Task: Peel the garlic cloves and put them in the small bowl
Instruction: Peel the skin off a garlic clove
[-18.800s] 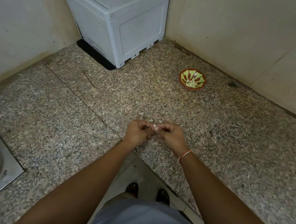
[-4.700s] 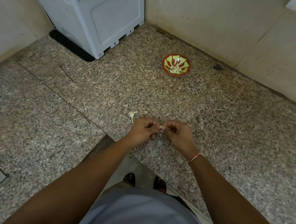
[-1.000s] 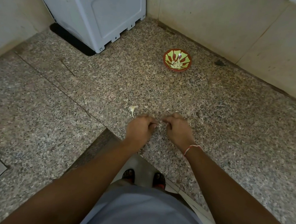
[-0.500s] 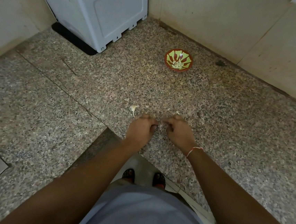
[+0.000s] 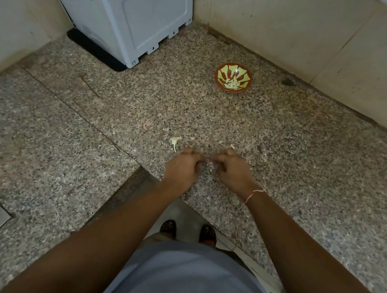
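Peeling looks to be the step in hand: your left hand [image 5: 182, 167] and right hand [image 5: 230, 171] meet low over the tabletop [image 5: 305, 157], fingers curled, pinching a small pale clove [image 5: 209, 163] between them. The bowl [image 5: 234, 77], well ahead, holds peeled cloves. Next, strip the skin, then reach forward.

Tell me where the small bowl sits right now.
The small bowl sits on the granite counter ahead of the right hand, near the back wall.

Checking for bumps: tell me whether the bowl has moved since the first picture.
No. The bowl sits at the same spot beside the dark wall-base stain; only the camera shifted.
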